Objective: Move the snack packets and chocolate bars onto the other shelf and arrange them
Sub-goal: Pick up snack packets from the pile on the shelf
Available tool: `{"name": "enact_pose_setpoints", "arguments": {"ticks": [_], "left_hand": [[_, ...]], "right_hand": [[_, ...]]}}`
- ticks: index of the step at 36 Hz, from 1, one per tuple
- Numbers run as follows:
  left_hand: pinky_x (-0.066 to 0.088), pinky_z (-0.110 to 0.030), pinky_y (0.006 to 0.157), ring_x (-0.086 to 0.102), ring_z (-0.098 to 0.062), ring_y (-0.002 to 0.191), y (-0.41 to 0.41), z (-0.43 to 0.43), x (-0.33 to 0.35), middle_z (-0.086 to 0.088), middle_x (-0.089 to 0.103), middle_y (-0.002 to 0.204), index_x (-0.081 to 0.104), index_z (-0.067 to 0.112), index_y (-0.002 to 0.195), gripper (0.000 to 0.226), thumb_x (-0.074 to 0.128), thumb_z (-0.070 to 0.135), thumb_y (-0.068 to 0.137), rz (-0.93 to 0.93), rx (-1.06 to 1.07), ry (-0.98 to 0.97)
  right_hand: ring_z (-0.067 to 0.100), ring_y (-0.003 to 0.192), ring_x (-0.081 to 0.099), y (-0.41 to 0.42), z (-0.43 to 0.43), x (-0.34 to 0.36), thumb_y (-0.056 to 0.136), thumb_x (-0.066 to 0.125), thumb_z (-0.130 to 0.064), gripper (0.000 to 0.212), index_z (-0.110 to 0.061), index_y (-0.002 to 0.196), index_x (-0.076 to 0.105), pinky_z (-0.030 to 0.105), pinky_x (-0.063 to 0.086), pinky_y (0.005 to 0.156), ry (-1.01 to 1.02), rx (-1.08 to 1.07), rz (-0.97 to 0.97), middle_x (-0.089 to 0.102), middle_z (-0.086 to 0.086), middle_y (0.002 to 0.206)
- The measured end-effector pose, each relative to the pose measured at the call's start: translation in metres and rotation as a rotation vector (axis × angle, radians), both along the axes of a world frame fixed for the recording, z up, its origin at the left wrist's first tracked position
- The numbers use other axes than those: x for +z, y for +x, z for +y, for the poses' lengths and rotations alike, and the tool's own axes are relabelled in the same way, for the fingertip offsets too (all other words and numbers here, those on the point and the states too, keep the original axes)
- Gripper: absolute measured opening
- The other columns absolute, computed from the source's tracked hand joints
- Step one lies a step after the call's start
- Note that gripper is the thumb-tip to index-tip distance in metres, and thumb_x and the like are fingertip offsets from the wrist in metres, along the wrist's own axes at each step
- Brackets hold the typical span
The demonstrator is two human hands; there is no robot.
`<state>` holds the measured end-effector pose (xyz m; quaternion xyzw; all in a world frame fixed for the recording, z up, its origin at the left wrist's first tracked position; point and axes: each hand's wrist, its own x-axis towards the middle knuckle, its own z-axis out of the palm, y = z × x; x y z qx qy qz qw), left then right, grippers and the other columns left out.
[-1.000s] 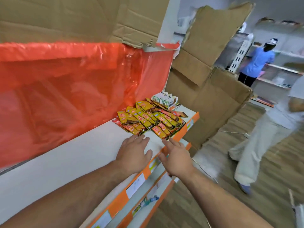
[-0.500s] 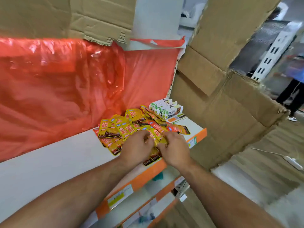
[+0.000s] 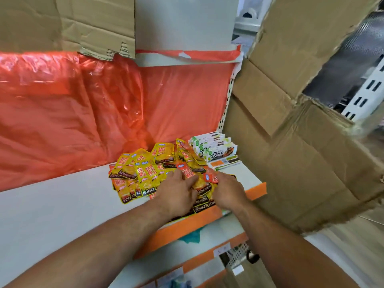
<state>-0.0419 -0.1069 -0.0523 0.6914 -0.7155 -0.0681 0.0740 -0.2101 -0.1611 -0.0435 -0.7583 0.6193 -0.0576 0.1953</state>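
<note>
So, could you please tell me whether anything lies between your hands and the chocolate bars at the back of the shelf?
Yes: the heap of snack packets lies on the shelf between them. The left hand and right hand both rest on its front part; the chocolate bars sit behind it, near the right-hand upright.

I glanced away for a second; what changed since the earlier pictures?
Both the left hand and right hand moved forward from the front edge of the shelf onto the snack packets; whether they grip any is unclear. The chocolate bars stayed in the back corner.
</note>
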Motion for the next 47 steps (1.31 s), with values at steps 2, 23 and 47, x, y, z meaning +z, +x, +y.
{"name": "enact_pose_setpoints", "arguments": {"ticks": [2,23,47], "left_hand": [[0.047,-0.040,0.095,0.043,-0.032,0.119,-0.001,-0.002,0.003,-0.011,0.046,0.120,0.045,0.037,0.141,0.047,0.039,0.051,0.097,-0.020,0.021,0.006],[0.042,-0.024,0.054,0.064,-0.025,0.076,-0.008,-0.012,0.014,-0.003,0.066,0.090,0.054,0.019,0.097,0.022,0.067,0.012,0.081,0.781,0.593,-0.013],[0.047,-0.037,0.063,0.058,-0.022,0.067,0.047,0.039,0.020,-0.008,0.063,0.071,0.058,0.015,0.072,0.014,0.063,0.002,0.075,1.300,0.814,-0.134]], "right_hand": [[0.029,0.122,0.054,0.003,-0.002,0.001,0.084,0.054,-0.020,0.056,-0.028,0.140,0.049,0.039,0.043,0.102,-0.039,0.032,0.014,0.062,0.002,0.129],[0.029,0.120,0.048,0.028,0.002,-0.011,0.095,0.050,-0.055,0.050,-0.022,0.132,0.059,0.039,0.043,0.097,-0.061,0.066,-0.114,0.060,0.004,0.128],[0.015,0.094,0.049,0.092,0.031,0.008,0.088,0.074,-0.037,0.048,-0.015,0.126,0.054,0.029,0.040,0.080,0.162,-0.097,-0.688,0.049,-0.005,0.105]]}}
